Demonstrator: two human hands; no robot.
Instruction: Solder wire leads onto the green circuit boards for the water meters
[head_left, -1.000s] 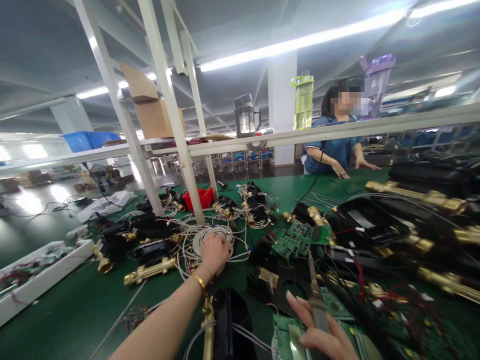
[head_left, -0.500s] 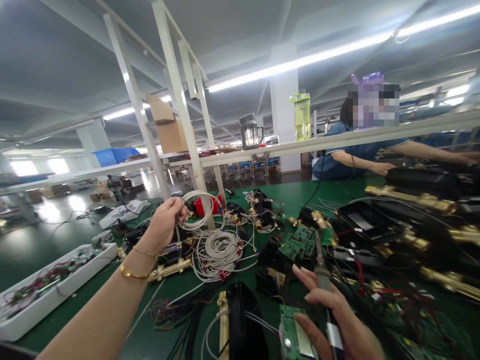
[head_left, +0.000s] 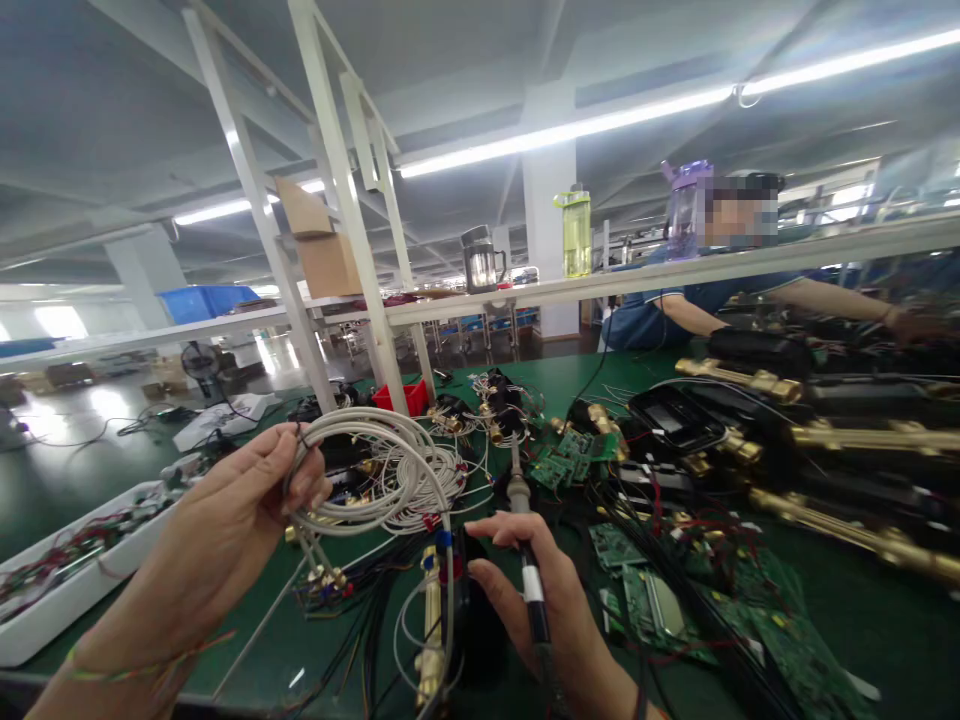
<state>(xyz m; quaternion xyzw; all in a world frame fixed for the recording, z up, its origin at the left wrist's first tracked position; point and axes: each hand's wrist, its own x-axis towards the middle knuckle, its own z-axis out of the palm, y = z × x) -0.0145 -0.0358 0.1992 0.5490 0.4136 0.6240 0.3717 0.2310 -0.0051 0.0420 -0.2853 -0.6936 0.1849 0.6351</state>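
closest in, the right grip (head_left: 544,590) is closed round a soldering iron (head_left: 532,582), its tip pointing up and away over the green desk (head_left: 277,650). across from it, the left grip (head_left: 255,490) is pinched tight on a coil of pale grey cable (head_left: 337,424), held up so the loops spread to the right. between the two, a brass pipe fitting (head_left: 431,625) lies beside a black housing (head_left: 476,645). off to the left i see a white tray (head_left: 75,605) of tangled wires (head_left: 94,550); to the right, green circuit boards (head_left: 652,600) lie strewn about. behind the held coil, a second cable coil (head_left: 431,480) lies flat, near a red bin (head_left: 394,398). farther back, a green bottle (head_left: 577,235) and a purple bottle (head_left: 684,220) stand on a shelf (head_left: 637,277), and beyond it a person in blue (head_left: 637,322) leans over, one arm stretched out sideways.
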